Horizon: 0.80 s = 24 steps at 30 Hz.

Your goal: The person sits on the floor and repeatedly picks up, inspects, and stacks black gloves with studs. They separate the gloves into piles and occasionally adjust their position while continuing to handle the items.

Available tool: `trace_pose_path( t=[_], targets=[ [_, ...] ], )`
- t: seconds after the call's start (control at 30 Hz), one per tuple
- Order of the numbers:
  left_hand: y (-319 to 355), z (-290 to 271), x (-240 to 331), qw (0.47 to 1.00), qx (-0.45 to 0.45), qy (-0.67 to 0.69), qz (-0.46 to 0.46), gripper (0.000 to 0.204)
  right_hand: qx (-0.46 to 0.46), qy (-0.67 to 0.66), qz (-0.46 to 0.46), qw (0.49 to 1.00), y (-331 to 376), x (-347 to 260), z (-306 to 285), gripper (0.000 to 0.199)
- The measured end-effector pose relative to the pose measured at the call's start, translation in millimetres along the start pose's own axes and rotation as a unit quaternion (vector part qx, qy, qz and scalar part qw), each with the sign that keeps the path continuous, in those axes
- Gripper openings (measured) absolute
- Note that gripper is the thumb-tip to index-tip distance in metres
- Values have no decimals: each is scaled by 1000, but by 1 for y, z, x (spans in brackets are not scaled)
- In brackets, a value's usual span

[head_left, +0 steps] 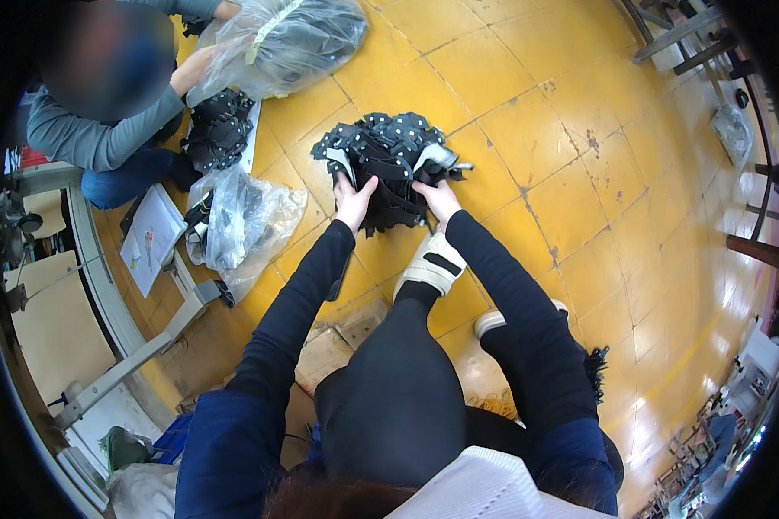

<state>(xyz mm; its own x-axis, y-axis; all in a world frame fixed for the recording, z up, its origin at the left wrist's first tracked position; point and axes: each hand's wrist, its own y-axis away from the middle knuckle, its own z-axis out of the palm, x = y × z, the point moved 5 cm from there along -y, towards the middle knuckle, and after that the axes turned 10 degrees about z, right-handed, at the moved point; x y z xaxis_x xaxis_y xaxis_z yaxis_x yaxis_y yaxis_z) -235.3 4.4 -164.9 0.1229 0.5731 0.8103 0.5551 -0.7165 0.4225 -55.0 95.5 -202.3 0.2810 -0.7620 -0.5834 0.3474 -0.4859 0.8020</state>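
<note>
A bulky bundle of black fabric pieces with white dots and black straps point(381, 143) is in front of me, over the yellow floor. My left hand point(352, 202) grips its near left side, thumb on top and fingers partly hidden in the cloth. On the near right side my right hand point(440, 201) is closed on the same bundle, its thumb pointing inward. Pale strips show among the dark cloth beside both hands. Whether the bundle rests on the floor or hangs just above it, I cannot tell.
At the upper left a crouching person point(104, 130) handles a large clear plastic bag point(290, 48). Beside them lie another dotted bundle point(219, 130), an open plastic bag point(242, 225) and white papers point(153, 242). A metal frame point(138, 372) stands left. My white shoe point(433, 264) is below the bundle.
</note>
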Motion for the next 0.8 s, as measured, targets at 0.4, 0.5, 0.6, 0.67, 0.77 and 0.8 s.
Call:
trace_pose_path(
  t=[0.4,0.5,0.6,0.67,0.77,0.8],
  targets=[
    [9,48,113,763,-22,-485,426,72,102,614,-99,776,11,-9,39,48],
    [-22,38,100,756,-21,-516,402,70,43,609,-197,767,52,-12,25,45],
    [-27,52,94,749,-5,-511,422,70,-63,726,-250,638,114,-10,-26,45],
    [-23,63,102,712,-11,-585,388,71,-130,752,-133,632,159,-12,-79,41],
    [-27,63,99,708,-43,-605,362,70,28,777,-49,627,230,-19,-180,26],
    [-35,59,91,690,-27,-611,386,71,103,775,-64,620,257,-22,-217,23]
  ],
)
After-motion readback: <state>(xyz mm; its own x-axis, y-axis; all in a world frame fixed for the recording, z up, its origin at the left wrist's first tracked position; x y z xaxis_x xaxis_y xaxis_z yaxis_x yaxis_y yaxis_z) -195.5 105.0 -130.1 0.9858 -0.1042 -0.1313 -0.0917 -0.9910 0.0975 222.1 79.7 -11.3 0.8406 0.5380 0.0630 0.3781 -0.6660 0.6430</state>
